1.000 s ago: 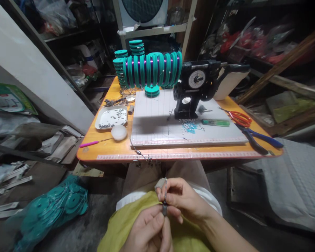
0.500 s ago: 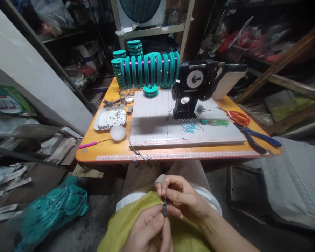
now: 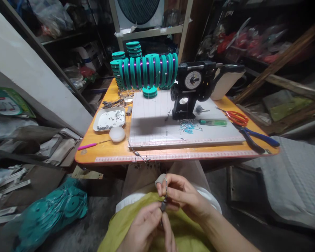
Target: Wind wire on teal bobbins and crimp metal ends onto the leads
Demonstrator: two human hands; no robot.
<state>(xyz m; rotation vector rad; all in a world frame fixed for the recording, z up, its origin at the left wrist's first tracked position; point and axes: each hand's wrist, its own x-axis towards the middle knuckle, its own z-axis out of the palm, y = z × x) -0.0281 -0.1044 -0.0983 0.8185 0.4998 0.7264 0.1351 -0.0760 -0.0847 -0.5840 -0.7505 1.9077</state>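
Over my lap, my left hand (image 3: 147, 224) pinches a small dark grey lead sinker (image 3: 163, 205) between thumb and fingers. A thin dark piece sticks out below the sinker, partly hidden by those fingers. Just above, my right hand (image 3: 187, 194) grips the fishing line (image 3: 166, 185) with small metal fittings on it. One of its fingertips wears a grey finger cover (image 3: 160, 179). Thin line runs up from the hands toward the row of teal spools (image 3: 148, 71) wound with purple line. Another dark rig (image 3: 137, 154) hangs over the table's front edge.
On the orange table (image 3: 86, 140) stand a white tray (image 3: 96, 120) of small metal parts, a round white cup (image 3: 117, 134) and a black winding device (image 3: 185, 91). A pink-handled needle tool (image 3: 87, 146), green screwdriver (image 3: 214, 122) and blue-handled pliers (image 3: 262, 137) lie about. A bag of teal spools (image 3: 55, 213) sits on the floor.
The sinker has tilted and moved slightly up and left in my left hand, showing a dark piece below it. My left fingers have shifted; my right hand has barely moved.
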